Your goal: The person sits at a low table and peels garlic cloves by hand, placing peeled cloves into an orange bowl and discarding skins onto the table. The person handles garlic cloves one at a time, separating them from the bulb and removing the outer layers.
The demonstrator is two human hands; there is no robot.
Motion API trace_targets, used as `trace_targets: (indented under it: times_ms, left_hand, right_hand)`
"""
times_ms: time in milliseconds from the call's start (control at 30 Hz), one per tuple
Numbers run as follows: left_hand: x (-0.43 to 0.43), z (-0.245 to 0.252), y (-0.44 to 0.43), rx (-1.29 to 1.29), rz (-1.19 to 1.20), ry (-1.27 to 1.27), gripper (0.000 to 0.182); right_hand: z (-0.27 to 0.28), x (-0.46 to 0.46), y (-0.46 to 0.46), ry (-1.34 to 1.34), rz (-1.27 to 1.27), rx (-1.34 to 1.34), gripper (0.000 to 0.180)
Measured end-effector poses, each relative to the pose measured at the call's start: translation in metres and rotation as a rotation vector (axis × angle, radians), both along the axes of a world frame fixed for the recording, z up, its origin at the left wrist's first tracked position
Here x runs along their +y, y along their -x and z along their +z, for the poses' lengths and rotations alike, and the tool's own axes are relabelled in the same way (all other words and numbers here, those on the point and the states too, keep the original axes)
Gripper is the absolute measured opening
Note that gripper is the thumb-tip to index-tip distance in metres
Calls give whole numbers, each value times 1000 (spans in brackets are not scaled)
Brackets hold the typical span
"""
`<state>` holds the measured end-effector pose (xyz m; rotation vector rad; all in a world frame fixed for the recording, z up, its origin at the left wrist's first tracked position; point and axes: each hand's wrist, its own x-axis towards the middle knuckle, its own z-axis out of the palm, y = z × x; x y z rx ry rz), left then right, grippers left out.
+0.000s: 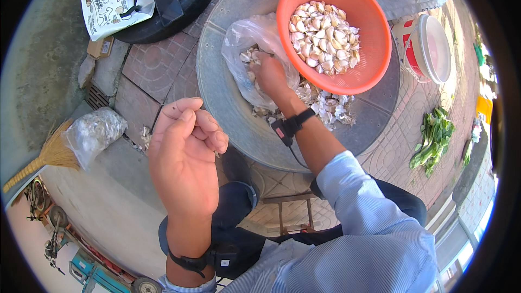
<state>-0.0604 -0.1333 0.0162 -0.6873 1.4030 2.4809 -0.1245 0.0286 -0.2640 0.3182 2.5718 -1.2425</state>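
Note:
My right hand (270, 74) reaches into a clear plastic bag (240, 36) that holds garlic (249, 55); its fingertips are hidden among the garlic. My left hand (185, 146) is raised nearer the camera, left of the round metal tray (222, 130), fingers curled and palm up. Whether something small lies between its fingers cannot be told. An orange plastic colander (376, 49) with many garlic cloves (325, 38) stands at the upper right of the tray. Loose garlic skins (331, 108) lie on the tray below the colander, beside my right forearm.
A white bucket (411, 49) stands right of the tray, with leafy greens (433, 140) on the paving. A tyre (191, 12) bears a printed bag (118, 4) and a phone-like dark slab (167, 4). A straw broom (57, 148) and filled plastic bag (95, 132) lie left.

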Motion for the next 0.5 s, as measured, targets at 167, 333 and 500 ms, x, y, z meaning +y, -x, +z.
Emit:
trace_targets:
  times_ms: [167, 333, 500]
  left_hand:
    - [2, -2, 0, -7, 17, -6, 20]
    - [5, 0, -3, 14, 11, -6, 19]
    - [7, -1, -2, 10, 9, 4, 19]
  right_hand:
    - [83, 41, -42, 584, -299, -134, 27]
    - [98, 70, -45, 1180, -710, -26, 38]
    - [36, 34, -56, -229, 289, 207, 63]
